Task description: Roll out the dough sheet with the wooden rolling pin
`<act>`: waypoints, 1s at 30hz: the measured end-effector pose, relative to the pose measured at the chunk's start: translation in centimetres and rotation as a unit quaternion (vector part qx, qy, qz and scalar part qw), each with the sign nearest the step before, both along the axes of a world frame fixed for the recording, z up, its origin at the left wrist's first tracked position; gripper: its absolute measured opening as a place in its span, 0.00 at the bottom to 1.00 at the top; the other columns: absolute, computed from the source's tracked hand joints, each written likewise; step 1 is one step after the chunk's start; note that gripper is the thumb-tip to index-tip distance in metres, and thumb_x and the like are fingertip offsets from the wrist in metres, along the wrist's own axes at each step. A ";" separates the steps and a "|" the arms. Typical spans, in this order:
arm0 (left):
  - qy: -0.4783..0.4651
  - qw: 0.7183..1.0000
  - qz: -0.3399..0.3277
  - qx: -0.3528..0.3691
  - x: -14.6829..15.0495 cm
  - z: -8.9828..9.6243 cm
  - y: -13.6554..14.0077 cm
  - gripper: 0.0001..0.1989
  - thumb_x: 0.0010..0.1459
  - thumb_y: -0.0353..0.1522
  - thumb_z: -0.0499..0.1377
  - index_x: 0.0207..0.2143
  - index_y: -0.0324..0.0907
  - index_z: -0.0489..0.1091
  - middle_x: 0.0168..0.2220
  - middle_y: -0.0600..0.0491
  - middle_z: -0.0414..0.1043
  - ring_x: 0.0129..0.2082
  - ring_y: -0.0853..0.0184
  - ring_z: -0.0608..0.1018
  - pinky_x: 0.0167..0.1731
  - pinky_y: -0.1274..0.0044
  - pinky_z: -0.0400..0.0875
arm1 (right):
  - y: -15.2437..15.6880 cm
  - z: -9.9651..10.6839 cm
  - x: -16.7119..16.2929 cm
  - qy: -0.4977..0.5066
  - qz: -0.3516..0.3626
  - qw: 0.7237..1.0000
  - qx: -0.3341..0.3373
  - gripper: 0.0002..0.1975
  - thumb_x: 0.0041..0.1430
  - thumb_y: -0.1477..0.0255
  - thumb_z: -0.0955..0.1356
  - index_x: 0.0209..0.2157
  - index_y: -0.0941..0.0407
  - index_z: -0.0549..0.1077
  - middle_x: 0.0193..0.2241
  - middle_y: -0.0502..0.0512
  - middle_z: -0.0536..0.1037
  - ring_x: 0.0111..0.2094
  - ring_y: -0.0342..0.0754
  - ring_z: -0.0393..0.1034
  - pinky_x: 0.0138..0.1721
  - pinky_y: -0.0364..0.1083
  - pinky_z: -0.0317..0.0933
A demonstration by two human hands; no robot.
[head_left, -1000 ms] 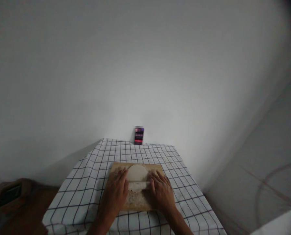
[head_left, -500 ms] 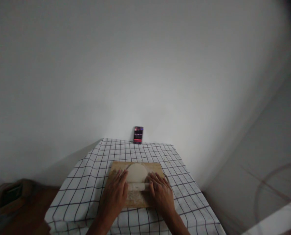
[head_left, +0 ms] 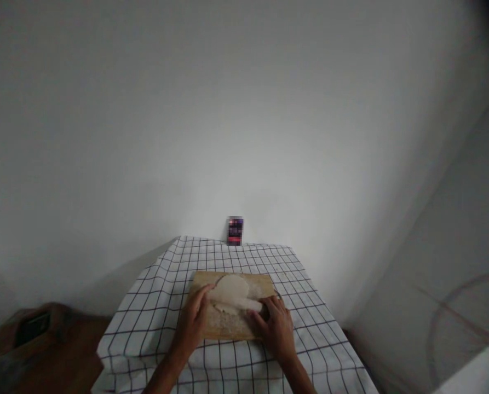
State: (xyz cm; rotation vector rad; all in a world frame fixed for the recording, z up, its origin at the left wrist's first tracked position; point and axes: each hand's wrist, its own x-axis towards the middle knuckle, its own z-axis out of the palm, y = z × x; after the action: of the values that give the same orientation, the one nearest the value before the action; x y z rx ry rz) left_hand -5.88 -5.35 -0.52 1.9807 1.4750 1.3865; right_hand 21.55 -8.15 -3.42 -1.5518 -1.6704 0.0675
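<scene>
A floury rolling pin (head_left: 240, 301) lies across the lower part of a round, flattened sheet of pale dough (head_left: 233, 283). Both rest on a wooden board (head_left: 228, 331) dusted with flour. My left hand (head_left: 191, 316) curls at the pin's left end, its fingertips beside the dough's left edge; part of the grip is hidden. Around the right end of the pin, the fingers and thumb of my right hand (head_left: 276, 323) are closed. The pin tilts slightly, its right end nearer to me, and a bit of dough edge shows below it.
The board lies on a table with a white, black-checked cloth (head_left: 145, 323). A blurred-out dark, phone-like object (head_left: 235, 231) leans on the wall at the far edge. At lower left stands a brown box (head_left: 34, 331) on the floor.
Both hands went from lying flat over the pin's ends to curling round them. The pin, level before, now tilts with its left end farther away.
</scene>
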 end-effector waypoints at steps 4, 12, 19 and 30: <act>0.002 1.000 0.010 0.001 1.5 0.9 -0.2 0.16 0.73 0.38 0.54 0.49 0.45 0.81 0.49 0.45 0.89 0.49 0.57 0.89 0.53 0.65 0.85 | 0.9 -0.8 0.8 0.122 -0.045 0.990 0.053 0.31 0.74 0.39 0.63 0.43 0.52 0.81 0.39 0.58 0.84 0.42 0.58 0.79 0.45 0.55 0.72; 0.192 0.979 -0.034 -0.065 6.2 2.0 -1.1 0.04 0.62 0.28 0.68 0.39 0.46 0.79 0.45 0.48 0.84 0.49 0.55 0.85 0.52 0.64 0.78 | 0.5 -0.8 0.7 0.102 -0.054 0.992 0.052 0.29 0.74 0.40 0.65 0.41 0.50 0.81 0.38 0.57 0.84 0.41 0.58 0.79 0.43 0.53 0.72; 0.203 0.976 -0.045 -0.059 6.3 2.7 -0.9 0.05 0.64 0.27 0.65 0.36 0.46 0.77 0.42 0.50 0.83 0.46 0.58 0.84 0.47 0.68 0.77 | 0.3 -0.8 0.2 0.106 -0.073 0.990 0.053 0.28 0.74 0.40 0.64 0.43 0.49 0.79 0.40 0.58 0.83 0.43 0.59 0.79 0.45 0.55 0.71; 0.193 0.975 -0.075 -0.077 5.7 2.6 -0.5 0.07 0.61 0.25 0.63 0.39 0.44 0.79 0.43 0.50 0.82 0.47 0.58 0.84 0.48 0.68 0.76 | 0.0 -0.5 0.3 0.116 -0.064 0.990 0.055 0.27 0.75 0.41 0.64 0.44 0.50 0.79 0.40 0.57 0.83 0.43 0.58 0.79 0.46 0.55 0.70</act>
State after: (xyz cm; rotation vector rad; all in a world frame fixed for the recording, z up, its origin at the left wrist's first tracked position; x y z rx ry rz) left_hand -0.15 -5.88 2.06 2.2936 1.4935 0.8306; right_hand 21.87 -8.18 -3.90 -1.5037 -1.3690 0.0840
